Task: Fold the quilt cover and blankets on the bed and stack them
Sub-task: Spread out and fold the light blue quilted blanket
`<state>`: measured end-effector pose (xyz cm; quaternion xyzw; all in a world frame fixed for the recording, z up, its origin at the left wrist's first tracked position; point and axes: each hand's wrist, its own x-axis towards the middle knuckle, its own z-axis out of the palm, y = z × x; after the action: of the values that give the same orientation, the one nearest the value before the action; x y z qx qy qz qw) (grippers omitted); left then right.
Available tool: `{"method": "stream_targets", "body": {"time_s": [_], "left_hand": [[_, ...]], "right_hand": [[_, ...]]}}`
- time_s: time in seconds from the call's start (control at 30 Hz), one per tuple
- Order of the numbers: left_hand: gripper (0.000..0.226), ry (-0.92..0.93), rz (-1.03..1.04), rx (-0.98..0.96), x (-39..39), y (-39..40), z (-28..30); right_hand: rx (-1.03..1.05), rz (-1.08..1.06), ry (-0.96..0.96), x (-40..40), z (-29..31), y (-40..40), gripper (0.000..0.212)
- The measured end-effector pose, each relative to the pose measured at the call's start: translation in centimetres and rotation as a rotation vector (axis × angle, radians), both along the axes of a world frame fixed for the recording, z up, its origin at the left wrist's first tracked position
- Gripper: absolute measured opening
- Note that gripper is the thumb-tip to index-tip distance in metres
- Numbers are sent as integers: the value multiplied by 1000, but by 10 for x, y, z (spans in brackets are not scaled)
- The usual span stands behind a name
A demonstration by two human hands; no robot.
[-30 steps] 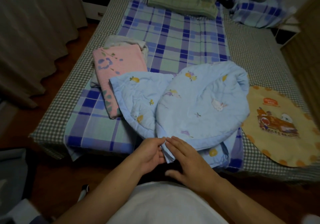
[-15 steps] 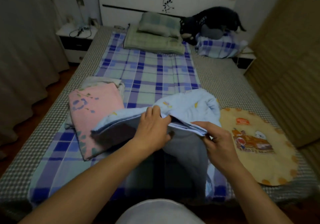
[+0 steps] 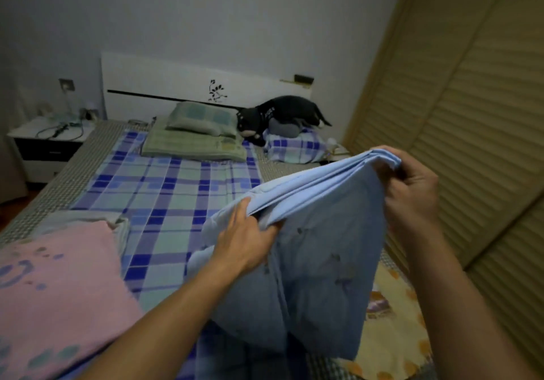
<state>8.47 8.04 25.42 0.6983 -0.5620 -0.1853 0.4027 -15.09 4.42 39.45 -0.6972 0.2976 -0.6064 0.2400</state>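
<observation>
Light-blue quilted blanket (image 3: 318, 250), small prints, lifted off the bed (image 3: 164, 191), its bunched top edge gripped at two spots, the rest hanging in folds. Pink blanket (image 3: 56, 291), blue-patterned, folded flat at the bed's left side atop a pale folded cloth (image 3: 85, 217).

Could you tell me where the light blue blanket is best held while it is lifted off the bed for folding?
Probably along its bunched top edge, from above. The light blue blanket hangs down from that edge, so the layers fall straight below it. The left hand grips the lower end of the edge and the right hand pinches the raised corner, which stretches the edge between them.
</observation>
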Motion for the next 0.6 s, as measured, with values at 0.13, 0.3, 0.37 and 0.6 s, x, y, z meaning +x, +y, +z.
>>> {"method": "stream_targets", "body": {"time_s": [0.13, 0.3, 0.37, 0.6], "left_hand": [[63, 314, -299, -102, 29, -4, 49], [24, 50, -96, -288, 75, -14, 99], [24, -265, 161, -457, 98, -29, 99], [15, -327, -220, 88, 133, -11, 66]], "right_hand": [[-55, -32, -3, 4, 44, -27, 25], [-117, -50, 4, 23, 83, -45, 12], [-149, -45, 19, 36, 88, -46, 12], [-140, -174, 71, 51, 71, -67, 27]]}}
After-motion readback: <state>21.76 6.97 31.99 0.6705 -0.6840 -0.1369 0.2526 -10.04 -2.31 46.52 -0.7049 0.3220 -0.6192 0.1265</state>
